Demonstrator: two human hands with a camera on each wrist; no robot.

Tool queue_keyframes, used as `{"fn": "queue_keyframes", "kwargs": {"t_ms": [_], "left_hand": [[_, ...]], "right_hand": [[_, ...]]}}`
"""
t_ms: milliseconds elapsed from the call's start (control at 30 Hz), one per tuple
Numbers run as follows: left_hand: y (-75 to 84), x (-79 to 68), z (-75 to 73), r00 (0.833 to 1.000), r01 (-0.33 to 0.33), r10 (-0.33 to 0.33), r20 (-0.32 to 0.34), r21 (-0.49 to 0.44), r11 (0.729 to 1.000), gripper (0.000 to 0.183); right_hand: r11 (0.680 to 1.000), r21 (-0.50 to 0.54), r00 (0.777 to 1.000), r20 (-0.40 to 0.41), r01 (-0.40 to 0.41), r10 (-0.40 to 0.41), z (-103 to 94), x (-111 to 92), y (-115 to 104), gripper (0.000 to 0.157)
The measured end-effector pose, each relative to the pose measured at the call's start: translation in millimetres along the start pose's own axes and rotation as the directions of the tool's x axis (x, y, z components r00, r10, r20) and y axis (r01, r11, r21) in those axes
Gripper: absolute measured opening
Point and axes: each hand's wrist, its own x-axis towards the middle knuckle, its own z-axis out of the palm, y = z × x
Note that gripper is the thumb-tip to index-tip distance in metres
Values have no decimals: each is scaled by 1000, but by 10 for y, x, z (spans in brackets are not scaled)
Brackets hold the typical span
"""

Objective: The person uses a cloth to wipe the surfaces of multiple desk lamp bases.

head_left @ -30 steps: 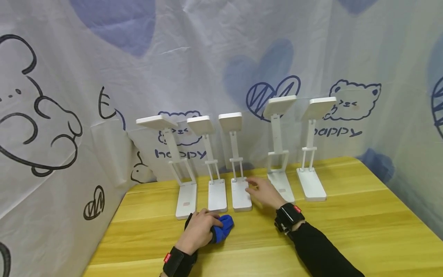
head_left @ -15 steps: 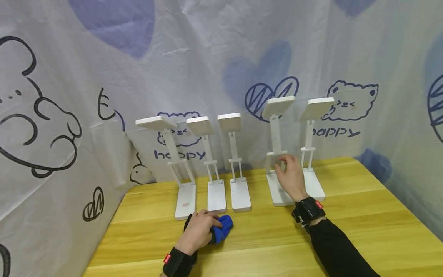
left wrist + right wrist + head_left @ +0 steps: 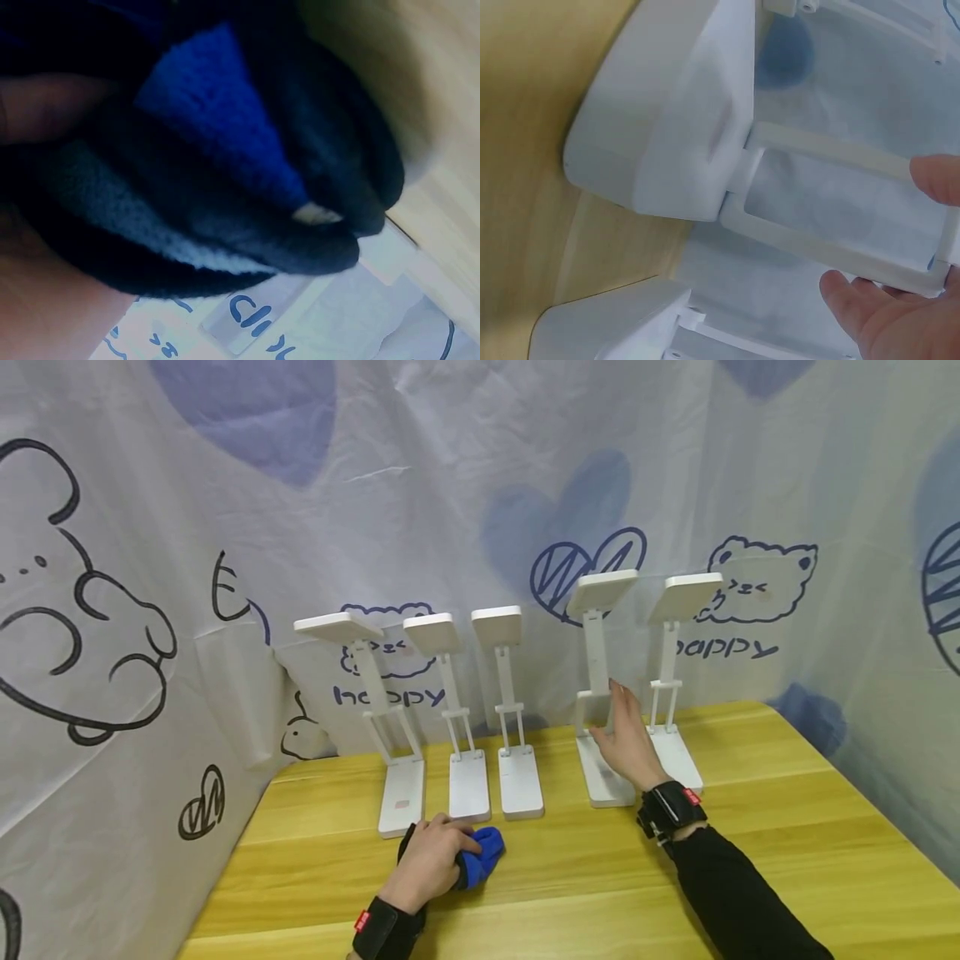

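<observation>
Several white folding phone stands stand in a row along the back of the wooden table. My right hand [image 3: 632,745] is at the second phone stand [image 3: 602,783] from the right. In the right wrist view, its thumb [image 3: 936,178] touches one side of the stand's lower frame [image 3: 802,241], with the other fingers on the opposite side. My left hand [image 3: 431,858] rests low on the table, gripping a bunched blue cloth [image 3: 487,853] with black edging. Close up in the left wrist view, the cloth [image 3: 214,112] has a fuzzy blue face and a small pale tag.
Left of the right hand are three more stands, including the middle stand [image 3: 521,785]. Another stand [image 3: 677,760] is close by on its right. A printed curtain [image 3: 450,527] hangs behind and beside the table [image 3: 585,893].
My right hand has moved right and up from beside the middle stand to the frame of the second stand from the right. The left hand and cloth have stayed put.
</observation>
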Motion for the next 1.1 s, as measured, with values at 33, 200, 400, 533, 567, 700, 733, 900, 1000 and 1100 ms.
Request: {"fn": "queue_keyframes", "kwargs": {"t_ms": [33, 200, 400, 533, 567, 700, 733, 900, 1000, 1100], "left_hand": [[-1, 0, 1, 1000, -1, 1, -2, -1, 1000, 53], [-3, -9, 9, 1000, 0, 0, -9, 3, 1000, 53], [1, -13, 13, 1000, -4, 4, -14, 7, 1000, 52], [8, -3, 11, 1000, -4, 4, -17, 8, 1000, 52], [8, -1, 11, 1000, -5, 5, -19, 9, 1000, 52], [5, 6, 15, 1000, -7, 7, -20, 12, 1000, 51], [4, 6, 17, 1000, -8, 8, -19, 12, 1000, 50], [-5, 10, 28, 1000, -10, 10, -20, 12, 1000, 50], [-10, 10, 31, 1000, -9, 9, -20, 13, 1000, 51], [-11, 6, 28, 1000, -6, 7, -18, 9, 1000, 51]], "right_hand": [[1000, 2, 1000, 12, -4, 4, 7, -3, 2, 80], [1000, 20, 999, -31, 22, -22, 0, 20, 23, 64], [998, 45, 994, -101, 42, -37, -18, 67, 57, 37], [997, 44, 989, -142, 57, -51, -12, 73, 62, 33], [997, 40, 987, -151, 62, -56, -12, 73, 60, 32], [998, 35, 987, -152, 60, -54, -17, 68, 55, 31], [998, 37, 988, -145, 57, -51, -21, 65, 55, 30], [997, 44, 995, -81, 56, -52, -70, 26, 47, 33], [997, 50, 998, -36, 61, -60, -105, -13, 41, 35], [996, 51, 997, -5, 75, -75, -130, -59, 37, 37]]}}
